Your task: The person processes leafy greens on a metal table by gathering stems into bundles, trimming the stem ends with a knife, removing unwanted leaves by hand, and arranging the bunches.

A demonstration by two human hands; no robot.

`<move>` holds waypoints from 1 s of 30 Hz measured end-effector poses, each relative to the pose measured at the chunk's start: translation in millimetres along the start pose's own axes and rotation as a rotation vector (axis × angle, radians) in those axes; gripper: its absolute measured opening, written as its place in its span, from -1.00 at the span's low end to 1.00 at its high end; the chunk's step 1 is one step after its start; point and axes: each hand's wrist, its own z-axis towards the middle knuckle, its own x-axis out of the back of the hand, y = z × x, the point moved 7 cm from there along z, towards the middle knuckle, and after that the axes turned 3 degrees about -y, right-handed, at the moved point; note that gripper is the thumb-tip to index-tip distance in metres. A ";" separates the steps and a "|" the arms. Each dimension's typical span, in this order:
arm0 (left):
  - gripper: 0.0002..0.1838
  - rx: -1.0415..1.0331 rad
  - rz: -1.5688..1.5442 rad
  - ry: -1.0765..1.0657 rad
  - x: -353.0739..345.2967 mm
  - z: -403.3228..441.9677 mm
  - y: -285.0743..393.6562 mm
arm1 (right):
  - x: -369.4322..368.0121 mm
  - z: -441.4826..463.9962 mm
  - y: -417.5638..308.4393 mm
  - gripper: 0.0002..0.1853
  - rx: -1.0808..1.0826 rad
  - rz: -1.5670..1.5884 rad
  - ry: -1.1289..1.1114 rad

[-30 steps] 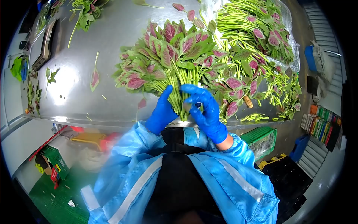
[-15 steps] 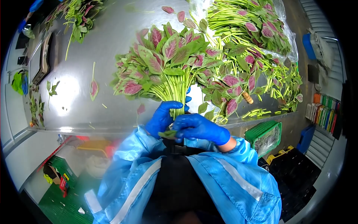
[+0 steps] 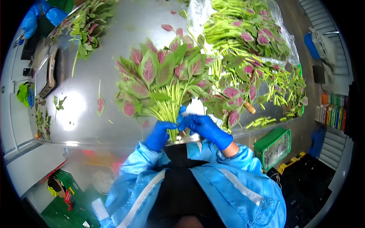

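A leafy bunch of green-and-purple amaranth stands over the table's near edge, leaves away from me and stem ends toward me. My left hand, in a blue glove, is closed around its lower stems. Against the right side of those stems is my right hand, also gloved, with its fingers bent together. Whatever its fingertips pinch is hidden. To the right, loose amaranth leaves lie close to the bunch, and a wooden handle pokes out among them.
A large amaranth pile rests on clear plastic at the back right. Cut stem pieces lie near the front edge. More stalks and a dark-framed box are at left. A green crate stands below the table; another person's blue sleeve shows far left.
My right hand has moved up and turned toward the stems; the loose leaf it held no longer shows. My left hand has shifted slightly down and left on the bunch. The view has tilted slightly.
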 end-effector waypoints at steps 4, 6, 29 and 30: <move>-0.19 -0.066 0.129 -0.117 24.1 0.5 -3.6 | 23.4 -1.8 4.8 -0.74 0.098 -0.375 0.288; -0.16 -0.087 0.215 -0.084 27.6 -3.3 -2.2 | 38.9 4.2 11.8 -0.71 0.166 -0.173 0.420; -0.31 -0.129 -0.258 0.087 -0.6 10.4 -44.9 | 24.9 -29.3 7.6 -0.81 0.241 0.666 0.503; -0.29 -0.127 -0.295 -0.006 -6.0 14.1 -43.3 | 23.4 -28.2 16.7 -0.79 0.191 0.711 0.384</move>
